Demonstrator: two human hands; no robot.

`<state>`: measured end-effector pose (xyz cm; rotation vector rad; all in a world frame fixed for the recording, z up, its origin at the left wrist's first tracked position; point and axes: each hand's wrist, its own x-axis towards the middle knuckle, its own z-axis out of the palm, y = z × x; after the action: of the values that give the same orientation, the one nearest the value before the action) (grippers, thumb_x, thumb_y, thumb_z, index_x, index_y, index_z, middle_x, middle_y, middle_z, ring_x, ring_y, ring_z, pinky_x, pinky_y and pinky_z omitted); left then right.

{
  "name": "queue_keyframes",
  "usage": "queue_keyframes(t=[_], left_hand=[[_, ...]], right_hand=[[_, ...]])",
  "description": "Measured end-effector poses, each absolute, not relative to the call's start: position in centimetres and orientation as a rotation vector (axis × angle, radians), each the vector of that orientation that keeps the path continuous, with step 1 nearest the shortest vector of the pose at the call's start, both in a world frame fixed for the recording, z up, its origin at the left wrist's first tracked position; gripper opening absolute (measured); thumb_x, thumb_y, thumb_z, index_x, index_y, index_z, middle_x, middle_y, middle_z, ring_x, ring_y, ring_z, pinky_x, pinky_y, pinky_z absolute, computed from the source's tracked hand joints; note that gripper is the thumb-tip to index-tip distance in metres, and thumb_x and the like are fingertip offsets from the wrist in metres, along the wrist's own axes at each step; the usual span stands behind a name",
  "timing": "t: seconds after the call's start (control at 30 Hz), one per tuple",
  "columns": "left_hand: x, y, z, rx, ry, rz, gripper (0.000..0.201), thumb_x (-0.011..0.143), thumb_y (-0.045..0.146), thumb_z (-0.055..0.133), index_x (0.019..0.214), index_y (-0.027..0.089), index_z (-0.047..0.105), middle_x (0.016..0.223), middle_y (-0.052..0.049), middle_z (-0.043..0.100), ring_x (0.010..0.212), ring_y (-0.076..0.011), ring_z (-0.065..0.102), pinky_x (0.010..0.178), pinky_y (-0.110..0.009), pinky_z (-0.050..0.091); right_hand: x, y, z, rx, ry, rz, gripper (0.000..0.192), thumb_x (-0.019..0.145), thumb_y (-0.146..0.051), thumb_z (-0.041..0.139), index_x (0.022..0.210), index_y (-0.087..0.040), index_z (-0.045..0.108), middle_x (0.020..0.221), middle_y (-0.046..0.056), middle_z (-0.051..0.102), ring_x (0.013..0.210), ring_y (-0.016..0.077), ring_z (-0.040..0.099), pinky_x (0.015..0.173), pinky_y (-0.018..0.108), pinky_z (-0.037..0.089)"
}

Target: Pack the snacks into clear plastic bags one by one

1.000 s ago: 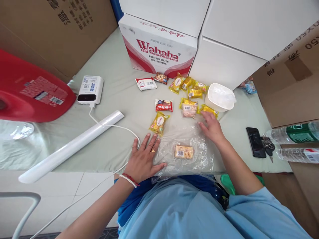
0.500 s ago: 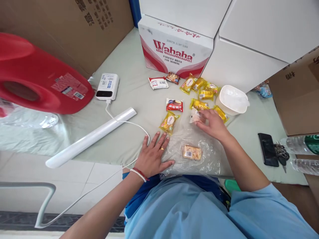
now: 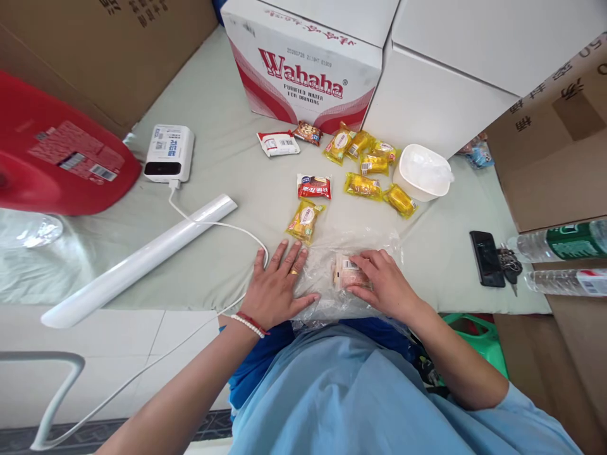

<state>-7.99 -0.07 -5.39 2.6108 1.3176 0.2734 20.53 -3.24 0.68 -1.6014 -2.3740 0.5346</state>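
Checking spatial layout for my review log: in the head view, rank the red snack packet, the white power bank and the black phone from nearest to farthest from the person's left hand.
1. Red snack packet: just beyond the left hand, slightly to its right.
2. White power bank: farther back on the left, by the red jug.
3. Black phone: far right, beyond the right hand.

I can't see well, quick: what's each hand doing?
Left hand: open, flat on the bag.
Right hand: holding a snack on the bag.
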Motion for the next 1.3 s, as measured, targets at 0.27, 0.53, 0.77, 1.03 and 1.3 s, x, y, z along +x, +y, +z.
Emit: queue_keyframes(t=[0.27, 0.53, 0.77, 1.03, 1.3], left_hand=[[-9.0, -2.2, -5.8, 2.64, 1.384, 0.667, 0.071, 0.093, 0.045, 0.066, 0.159, 0.034, 0.04, 0.165, -0.013, 0.042, 0.155, -0.0366, 0.035, 0.127, -0.064, 0.013], [-11.0, -4.1, -4.4, 2.773, 0.577, 0.391, 0.066, 0.086, 0.003, 0.051, 0.149, 0.022, 0.053, 0.157, -0.013, 0.052, 0.153, -0.0272, 0.039, 0.129, -0.054, 0.027], [-11.0, -4.2, -5.5, 2.773, 0.645, 0.402, 0.043, 0.096, 0.013, 0.056, 0.135, 0.031, 0.065, 0.151, -0.008, 0.06, 0.15, -0.0286, 0.044, 0.125, -0.058, 0.032], [-8.9, -1.0, -1.8, 2.157, 0.939, 0.771, 0.016, 0.098, 0.028, 0.059, 0.095, 0.024, 0.074, 0.109, -0.008, 0.078, 0.128, -0.0264, 0.064, 0.108, -0.05, 0.054], [-6.5, 1.7, -4.1, 1.838, 1.307, 1.052, 0.024, 0.093, 0.044, 0.066, 0.083, 0.022, 0.069, 0.093, -0.006, 0.074, 0.107, -0.0225, 0.069, 0.102, -0.043, 0.053]], right_hand=[[20.5, -3.7, -0.1, -1.584, -2.355, 0.516, 0.066, 0.091, -0.053, 0.072, 0.147, -0.024, 0.054, 0.136, 0.018, 0.058, 0.116, 0.0355, 0.055, 0.1, 0.055, 0.049], [24.7, -10.2, 0.9, -1.219, -2.317, 0.568, 0.094, 0.089, -0.072, 0.062, 0.163, -0.028, 0.026, 0.146, 0.018, 0.052, 0.134, 0.0355, 0.051, 0.11, 0.056, 0.047], [25.5, -13.9, -3.3, -1.367, -2.209, 0.339, 0.047, 0.097, -0.016, 0.058, 0.14, -0.034, 0.058, 0.111, 0.009, 0.071, 0.101, 0.0274, 0.066, 0.086, 0.047, 0.058], [26.9, -8.6, 0.5, -1.457, -1.879, 0.681, 0.018, 0.101, -0.036, 0.056, 0.099, -0.027, 0.072, 0.087, 0.006, 0.071, 0.083, 0.0218, 0.066, 0.076, 0.037, 0.056], [27.1, -5.0, 0.7, -1.583, -1.637, 1.034, 0.035, 0.093, -0.054, 0.064, 0.086, -0.02, 0.072, 0.077, 0.002, 0.069, 0.068, 0.0154, 0.06, 0.065, 0.027, 0.047]])
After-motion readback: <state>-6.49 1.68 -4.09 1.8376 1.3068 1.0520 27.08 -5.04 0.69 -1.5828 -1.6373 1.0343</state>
